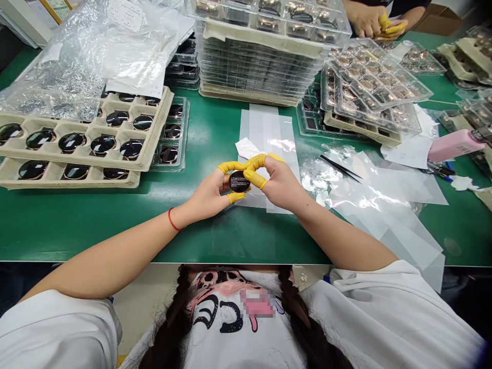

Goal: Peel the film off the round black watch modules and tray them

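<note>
A small round black disc with fine white print on its face is held above the green table. My left hand, yellow cots on its fingertips, pinches the disc from the left and below. My right hand, fingers also in yellow cots, is curled over the disc's right and top edge. Both hands hover over clear film sheets and a small white scrap.
Beige trays of round black discs sit at left under a crumpled plastic bag. Stacked clear trays stand behind, more at right. Black tweezers, a pink bottle and loose films lie right. Another person's hands work at the far side.
</note>
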Demonstrator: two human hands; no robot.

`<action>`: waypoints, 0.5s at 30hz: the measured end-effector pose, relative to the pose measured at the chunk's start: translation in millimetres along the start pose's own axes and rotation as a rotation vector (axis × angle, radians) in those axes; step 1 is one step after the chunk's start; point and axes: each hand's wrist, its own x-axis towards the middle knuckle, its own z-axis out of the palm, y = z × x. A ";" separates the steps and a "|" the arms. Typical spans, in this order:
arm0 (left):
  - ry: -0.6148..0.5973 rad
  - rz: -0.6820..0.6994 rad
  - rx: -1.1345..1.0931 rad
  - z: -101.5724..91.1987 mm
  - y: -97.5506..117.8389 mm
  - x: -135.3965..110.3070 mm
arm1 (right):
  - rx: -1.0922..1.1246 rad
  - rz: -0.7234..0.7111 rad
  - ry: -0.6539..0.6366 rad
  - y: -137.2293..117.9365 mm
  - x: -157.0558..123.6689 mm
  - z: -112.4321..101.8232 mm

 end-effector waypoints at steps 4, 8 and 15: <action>0.004 0.001 0.001 0.0 0.6 0.3 | -0.004 -0.008 0.006 0.8 -0.1 0.8; 0.002 0.001 0.009 0.2 1.2 0.0 | -0.006 -0.018 0.009 1.7 0.2 1.7; 0.004 0.014 0.007 1.0 2.1 0.5 | -0.011 -0.025 0.021 2.7 -0.4 2.4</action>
